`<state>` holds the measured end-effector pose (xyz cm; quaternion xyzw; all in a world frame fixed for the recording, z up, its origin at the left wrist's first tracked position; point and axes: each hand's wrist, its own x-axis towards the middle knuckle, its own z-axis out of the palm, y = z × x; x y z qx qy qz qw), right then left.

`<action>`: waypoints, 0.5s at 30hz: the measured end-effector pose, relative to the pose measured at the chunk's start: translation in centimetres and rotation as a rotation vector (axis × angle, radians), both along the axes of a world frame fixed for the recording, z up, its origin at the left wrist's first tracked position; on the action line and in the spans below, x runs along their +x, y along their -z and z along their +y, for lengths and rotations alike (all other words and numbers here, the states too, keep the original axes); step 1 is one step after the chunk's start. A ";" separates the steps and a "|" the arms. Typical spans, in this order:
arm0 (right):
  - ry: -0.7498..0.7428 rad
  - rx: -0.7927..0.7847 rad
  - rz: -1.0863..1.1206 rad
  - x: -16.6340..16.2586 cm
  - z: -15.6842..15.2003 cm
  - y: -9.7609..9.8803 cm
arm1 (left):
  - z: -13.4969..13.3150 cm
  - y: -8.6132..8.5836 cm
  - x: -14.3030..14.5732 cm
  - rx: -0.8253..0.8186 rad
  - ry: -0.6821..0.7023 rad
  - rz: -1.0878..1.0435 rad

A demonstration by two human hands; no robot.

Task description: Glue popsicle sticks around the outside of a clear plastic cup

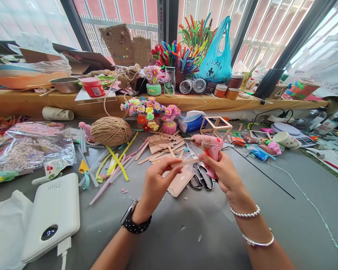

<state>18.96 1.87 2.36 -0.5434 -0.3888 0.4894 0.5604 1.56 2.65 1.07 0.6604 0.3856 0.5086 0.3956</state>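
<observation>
My left hand point(160, 180) pinches one end of a flat wooden craft stick point(187, 162) between thumb and fingers. My right hand point(224, 170) is closed round the handle of a pink hot glue gun point(208, 144), its nozzle pointing left above the stick. The right thumb tip is at the stick's other end; whether it grips it is hard to tell. Below the hands lie black-handled scissors point(202, 182) and a pale flat packet point(180, 182), partly hidden. Behind the hands, loose craft sticks point(160, 144) are heaped on the grey table point(169, 232).
A twine ball point(111, 130), a blue tissue pack point(193, 122) and a wooden stick frame point(216, 127) stand farther back. At left is a white power bank point(58, 210); glue sticks and pipe cleaners point(116, 161) lie nearby. A paper cup point(285, 140) lies at right.
</observation>
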 end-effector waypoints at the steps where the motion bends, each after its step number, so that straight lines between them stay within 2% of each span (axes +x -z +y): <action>1: 0.002 -0.008 -0.005 0.0 0.0 0.0 | 0.0 0.0 0.0 -0.026 0.017 -0.028; 6: 0.038 -0.055 -0.007 -0.3 -0.1 -0.2 | 0.1 -0.2 0.2 -0.168 0.102 -0.184; 15: -0.021 -0.049 0.041 -0.7 -0.2 0.2 | 0.1 -0.1 0.4 -0.200 0.137 -0.198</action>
